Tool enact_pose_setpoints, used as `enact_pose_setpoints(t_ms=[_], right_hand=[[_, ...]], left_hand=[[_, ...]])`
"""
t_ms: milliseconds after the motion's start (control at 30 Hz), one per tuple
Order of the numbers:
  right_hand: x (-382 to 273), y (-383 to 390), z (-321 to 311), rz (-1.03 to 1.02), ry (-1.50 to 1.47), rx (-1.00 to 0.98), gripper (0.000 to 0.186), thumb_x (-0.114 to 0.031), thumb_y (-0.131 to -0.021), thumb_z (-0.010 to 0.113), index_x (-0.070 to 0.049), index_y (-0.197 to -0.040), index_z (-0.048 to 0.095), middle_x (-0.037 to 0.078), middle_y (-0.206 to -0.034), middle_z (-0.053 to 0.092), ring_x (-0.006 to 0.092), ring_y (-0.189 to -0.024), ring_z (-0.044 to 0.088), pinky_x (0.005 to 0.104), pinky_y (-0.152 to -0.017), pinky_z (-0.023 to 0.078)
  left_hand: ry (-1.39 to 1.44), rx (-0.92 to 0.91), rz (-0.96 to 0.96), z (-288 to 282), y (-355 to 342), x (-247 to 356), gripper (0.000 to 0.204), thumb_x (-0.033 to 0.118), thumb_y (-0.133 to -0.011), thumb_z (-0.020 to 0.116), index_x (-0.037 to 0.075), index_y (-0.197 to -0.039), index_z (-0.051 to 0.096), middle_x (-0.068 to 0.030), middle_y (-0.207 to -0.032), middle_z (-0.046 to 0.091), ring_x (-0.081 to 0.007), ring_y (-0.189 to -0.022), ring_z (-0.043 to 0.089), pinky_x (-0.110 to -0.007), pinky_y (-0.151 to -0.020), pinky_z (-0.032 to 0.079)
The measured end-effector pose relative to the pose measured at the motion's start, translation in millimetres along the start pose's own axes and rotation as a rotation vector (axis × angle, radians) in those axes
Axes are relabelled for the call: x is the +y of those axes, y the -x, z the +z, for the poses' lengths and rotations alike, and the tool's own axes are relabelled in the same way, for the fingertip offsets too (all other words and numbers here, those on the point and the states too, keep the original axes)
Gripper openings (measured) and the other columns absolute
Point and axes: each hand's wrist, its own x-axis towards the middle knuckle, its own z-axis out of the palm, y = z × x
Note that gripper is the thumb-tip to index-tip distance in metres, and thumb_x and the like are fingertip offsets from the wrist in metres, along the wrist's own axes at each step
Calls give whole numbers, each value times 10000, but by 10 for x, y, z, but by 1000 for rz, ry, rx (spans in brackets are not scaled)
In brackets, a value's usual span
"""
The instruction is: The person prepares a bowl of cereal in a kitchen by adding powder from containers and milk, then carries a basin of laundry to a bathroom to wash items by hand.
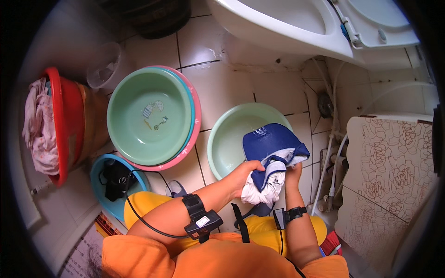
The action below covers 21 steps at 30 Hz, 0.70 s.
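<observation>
Bunched in front of me is a blue and white cloth garment (pixel 269 139), partly over a pale green basin (pixel 218 146). Its blue part spreads flat toward the basin, while crumpled white cloth hangs nearer my body. My left hand (pixel 248 175) is closed on the left side of the bundle, thumb on top. On the other side my right hand (pixel 293 175) grips the edge, its fingers partly hidden by the cloth. The basin's inside looks pale and shiny; whether it contains water I cannot tell.
Stacked green, teal and pink basins (pixel 197 129) stand to the left. A blue basin (pixel 97 178) with dark items and a red tub (pixel 58 120) of pink cloth are beyond my left knee. A toilet (pixel 278 41) is ahead; a flower-patterned panel (pixel 389 167) and pipes (pixel 330 162) are right.
</observation>
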Motion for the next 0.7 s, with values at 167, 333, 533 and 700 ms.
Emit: enact_pose_setpoints(t_ms=[167, 333, 533, 700], right_hand=[[-148, 134, 161, 754, -432, -124, 438, -61, -775, 587, -56, -1202, 488, 86, -1118, 578, 240, -963, 591, 349, -839, 474], [-561, 383, 133, 773, -634, -142, 360, -92, -809, 549, -36, -1161, 499, 62, -1077, 588, 224, -921, 596, 335, -778, 487], [-922, 501, -147, 727, -534, -164, 359, -83, -800, 549, -32, -1152, 501, 60, -1066, 591, 222, -907, 599, 331, -761, 489], [-1407, 437, -325, 659, -451, -203, 358, -77, -793, 549, -29, -1145, 503, 59, -1056, 594, 220, -895, 601, 328, -747, 491]], left_hand=[[64, 7, -57, 5, 83, 36, 325, 157, -743, 528, -73, -971, 553, -181, -846, 641, -292, -731, 649, -397, -741, 548], [93, -39, -88, 157, 216, -50, 295, 139, -741, 529, -52, -965, 548, -160, -820, 632, -279, -705, 644, -394, -710, 554], [97, -18, -63, 356, 409, -181, 271, 119, -743, 516, -46, -956, 541, -158, -822, 624, -274, -698, 638, -390, -700, 554], [106, -14, 9, 498, 594, -322, 258, 102, -747, 521, -48, -955, 544, -158, -829, 625, -264, -704, 637, -380, -701, 552]])
